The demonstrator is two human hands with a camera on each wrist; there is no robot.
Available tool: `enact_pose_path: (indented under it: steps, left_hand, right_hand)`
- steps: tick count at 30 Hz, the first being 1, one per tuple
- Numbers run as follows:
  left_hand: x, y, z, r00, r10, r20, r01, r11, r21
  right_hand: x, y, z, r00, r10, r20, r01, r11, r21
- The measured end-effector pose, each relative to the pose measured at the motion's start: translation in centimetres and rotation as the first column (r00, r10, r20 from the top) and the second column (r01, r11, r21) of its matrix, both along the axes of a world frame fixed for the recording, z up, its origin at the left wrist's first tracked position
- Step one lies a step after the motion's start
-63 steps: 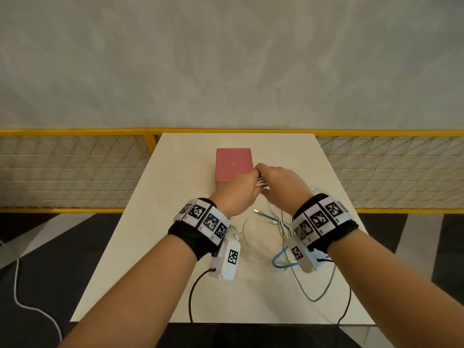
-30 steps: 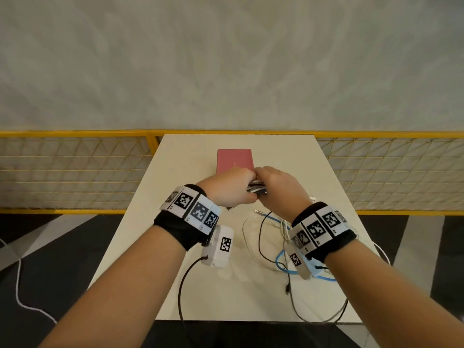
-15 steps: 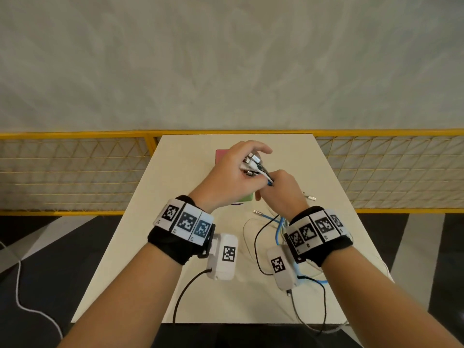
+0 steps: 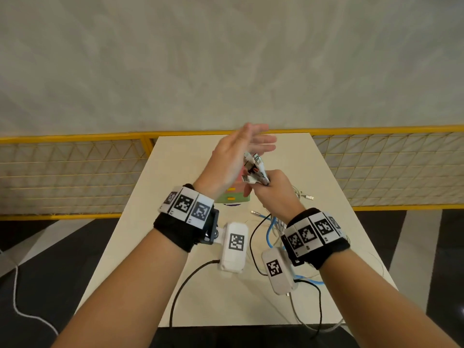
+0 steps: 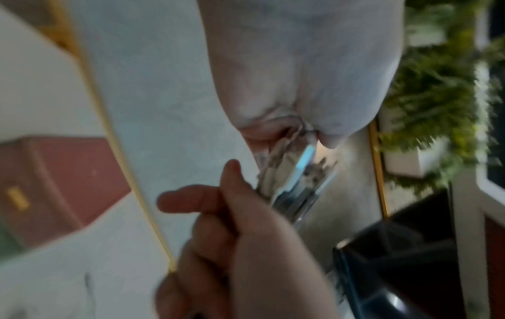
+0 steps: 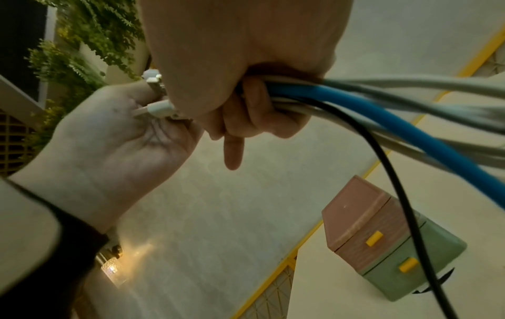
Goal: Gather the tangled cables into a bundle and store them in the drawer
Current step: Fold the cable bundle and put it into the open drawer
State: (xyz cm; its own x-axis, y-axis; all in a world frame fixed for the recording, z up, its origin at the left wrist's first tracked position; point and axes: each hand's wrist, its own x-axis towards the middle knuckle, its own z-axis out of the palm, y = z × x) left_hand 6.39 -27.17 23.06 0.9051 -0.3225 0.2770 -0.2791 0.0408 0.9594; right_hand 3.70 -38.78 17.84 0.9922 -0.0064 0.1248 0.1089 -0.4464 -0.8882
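My right hand (image 4: 273,190) grips a bundle of cables (image 6: 377,116) in a fist: blue, black and several grey ones. Their connector ends (image 4: 256,167) stick up out of the fist. My left hand (image 4: 251,144) is raised beside them with straight fingers, and its palm (image 6: 114,138) touches the plugs. Below the fist the cables (image 4: 270,227) hang down to the table. The small drawer unit (image 6: 382,237), pink on top and green below with yellow handles, stands closed on the table. In the head view the drawer unit (image 4: 233,197) is mostly hidden behind my hands.
The cream table (image 4: 175,272) is narrow, and a yellow mesh fence (image 4: 75,167) runs behind it. A loose plug (image 4: 307,197) lies to the right of my hands. Cable loops (image 4: 319,322) hang over the table's front right edge.
Both hands have lifted from in front of the drawer unit. My left hand has let go of the connector ends and spread its fingers. The right hand keeps hold of the bundle.
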Motion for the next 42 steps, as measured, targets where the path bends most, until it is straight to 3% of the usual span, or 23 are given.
enact_pose_path:
  steps: [3, 5, 7, 11, 15, 17, 19, 21, 26, 32, 37, 40, 42]
  left_hand:
    - [-0.7, -0.5, -0.7, 0.989, -0.047, 0.138, 0.018, 0.978, 0.206]
    - [-0.6, -0.6, -1.0, 0.986, -0.121, 0.117, 0.079, 0.947, 0.311]
    - [-0.1, -0.1, -0.7, 0.984, -0.173, 0.033, 0.154, 0.935, 0.319]
    - [-0.2, 0.7, 0.3, 0.981, -0.175, -0.084, 0.186, 0.970, 0.155]
    - [-0.3, 0.2, -0.8, 0.978, -0.209, -0.024, 0.200, 0.887, 0.416]
    - [0.0, 0.3, -0.7, 0.977, -0.204, -0.058, 0.210, 0.898, 0.387]
    - [0.2, 0.4, -0.3, 0.986, -0.166, -0.007, 0.161, 0.950, 0.268]
    - [-0.2, -0.1, -0.2, 0.983, -0.150, 0.106, 0.118, 0.958, 0.262]
    - [0.2, -1.4, -1.3, 0.923, -0.144, 0.357, -0.055, 0.869, 0.492]
    - [0.1, -1.6, -1.6, 0.829, -0.079, 0.554, -0.237, 0.847, 0.475]
    - [0.2, -0.8, -1.5, 0.802, -0.086, 0.592, -0.303, 0.795, 0.526]
    - [0.2, -0.5, -1.6, 0.718, -0.121, 0.685, -0.392, 0.743, 0.542]
    - [0.5, -0.5, -1.9, 0.681, -0.095, 0.726, -0.426, 0.755, 0.498]
  right_hand:
    - [-0.1, 0.0, 0.3, 0.999, 0.015, 0.031, -0.016, 0.999, 0.028]
    - [-0.5, 0.0, 0.6, 0.999, 0.027, 0.039, -0.029, 0.998, 0.047]
    - [-0.6, -0.1, 0.7, 0.999, 0.026, 0.028, -0.028, 0.996, 0.081]
    - [-0.4, -0.2, 1.1, 0.999, 0.052, 0.016, -0.054, 0.987, 0.151]
    - [-0.1, -0.2, 1.2, 0.998, 0.039, 0.040, -0.045, 0.984, 0.173]
    - [-0.2, -0.1, 1.3, 0.998, 0.058, 0.034, -0.064, 0.980, 0.190]
    - [-0.3, -0.1, 1.4, 0.998, 0.061, 0.011, -0.062, 0.980, 0.187]
    - [0.1, 0.1, 1.4, 0.999, 0.026, 0.021, -0.029, 0.983, 0.181]
    - [0.2, 0.7, 1.2, 0.995, 0.061, 0.084, -0.069, 0.993, 0.091]
    - [1.0, 0.8, 1.7, 0.987, 0.059, 0.152, -0.068, 0.996, 0.059]
    - [1.3, 0.6, 2.0, 0.982, 0.104, 0.156, -0.129, 0.978, 0.165]
    - [1.5, 0.3, 1.7, 0.973, 0.075, 0.217, -0.120, 0.972, 0.202]
    - [1.4, 0.1, 1.6, 0.980, 0.114, 0.161, -0.153, 0.955, 0.253]
